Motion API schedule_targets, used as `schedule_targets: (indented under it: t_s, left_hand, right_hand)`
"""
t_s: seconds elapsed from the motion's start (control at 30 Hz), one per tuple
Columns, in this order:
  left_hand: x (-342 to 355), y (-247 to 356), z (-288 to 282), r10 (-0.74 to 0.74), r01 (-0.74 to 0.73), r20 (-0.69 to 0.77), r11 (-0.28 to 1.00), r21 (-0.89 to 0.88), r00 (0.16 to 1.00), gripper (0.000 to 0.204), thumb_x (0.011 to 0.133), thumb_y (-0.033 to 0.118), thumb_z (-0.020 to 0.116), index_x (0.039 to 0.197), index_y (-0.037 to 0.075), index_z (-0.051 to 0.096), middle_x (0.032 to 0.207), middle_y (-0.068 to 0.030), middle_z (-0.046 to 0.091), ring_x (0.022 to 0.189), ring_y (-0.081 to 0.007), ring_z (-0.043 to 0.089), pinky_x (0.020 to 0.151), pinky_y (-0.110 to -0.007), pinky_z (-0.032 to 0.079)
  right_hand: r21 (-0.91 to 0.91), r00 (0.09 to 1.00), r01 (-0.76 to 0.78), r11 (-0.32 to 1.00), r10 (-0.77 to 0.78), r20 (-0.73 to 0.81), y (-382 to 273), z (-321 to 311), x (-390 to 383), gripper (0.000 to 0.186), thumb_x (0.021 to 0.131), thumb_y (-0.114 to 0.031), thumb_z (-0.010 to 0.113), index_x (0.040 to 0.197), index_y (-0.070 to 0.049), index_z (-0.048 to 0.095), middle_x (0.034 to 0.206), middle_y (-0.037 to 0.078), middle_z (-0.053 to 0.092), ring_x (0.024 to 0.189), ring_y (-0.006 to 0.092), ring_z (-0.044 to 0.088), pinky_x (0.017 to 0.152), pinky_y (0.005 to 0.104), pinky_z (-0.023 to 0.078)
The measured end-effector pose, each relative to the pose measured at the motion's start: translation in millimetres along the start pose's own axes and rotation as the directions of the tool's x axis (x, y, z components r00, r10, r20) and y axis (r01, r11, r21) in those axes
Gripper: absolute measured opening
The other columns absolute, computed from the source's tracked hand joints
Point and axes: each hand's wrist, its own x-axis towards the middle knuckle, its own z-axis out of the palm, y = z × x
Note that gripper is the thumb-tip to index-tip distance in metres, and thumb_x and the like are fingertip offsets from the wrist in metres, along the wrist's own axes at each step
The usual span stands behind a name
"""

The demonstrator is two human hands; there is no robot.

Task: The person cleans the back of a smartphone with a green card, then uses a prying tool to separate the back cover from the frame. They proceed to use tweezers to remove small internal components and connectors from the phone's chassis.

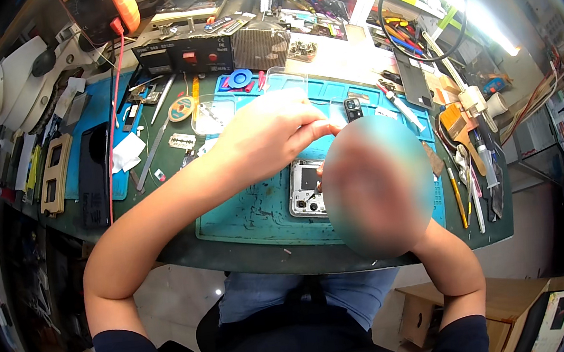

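My left hand reaches in over the blue work mat, its thumb and forefinger pinched together. What they hold, if anything, is too small to make out. A round blur covers most of my right hand, so its fingers and anything in them are hidden. Beside it lies an opened phone body, silver-edged with a dark square and small round parts, partly covered by the blur. Just beyond the fingertips of my left hand, a small black camera-like part rests on the mat.
A black power unit with a red switch stands at the back. On the left lie a dark phone and a red cable. A syringe, a brush and several slim tools line the right side.
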Motion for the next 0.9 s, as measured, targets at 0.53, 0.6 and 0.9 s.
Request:
schedule_targets:
  t_s: [0.53,0.6,0.9]
  left_hand:
    - [-44,40,-28,-0.117,0.220,0.260,0.883,-0.415,0.959,0.043,0.094,0.002,0.071,0.136,0.004,0.061,0.100,-0.0121,0.077,0.095,-0.0231,0.076,0.082,-0.035,0.059]
    - [-42,48,-29,-0.184,0.282,0.240,0.827,-0.486,0.953,0.051,0.091,0.000,0.073,0.140,0.004,0.059,0.105,-0.0095,0.076,0.098,-0.0199,0.073,0.088,-0.034,0.058]
    - [-28,49,-21,-0.270,0.402,0.334,0.806,-0.435,0.903,0.070,0.089,0.004,0.077,0.152,0.007,0.047,0.101,-0.0057,0.067,0.093,-0.0174,0.070,0.088,-0.033,0.057]
  right_hand:
    - [-0.203,0.972,0.235,0.951,-0.224,0.075,-20,-3,20,0.047,0.085,0.006,0.073,0.131,-0.005,0.069,0.099,0.012,0.069,0.086,0.0213,0.071,0.073,0.0315,0.058]
    - [-0.241,0.944,0.329,0.913,-0.311,0.108,-24,-6,26,0.045,0.086,-0.004,0.081,0.129,-0.006,0.071,0.107,0.015,0.070,0.089,0.0199,0.070,0.072,0.0315,0.057]
    - [-0.219,0.987,0.163,0.962,-0.159,0.036,-28,0,25,0.045,0.089,0.007,0.066,0.133,-0.004,0.068,0.104,0.014,0.069,0.086,0.0241,0.070,0.074,0.0340,0.058]
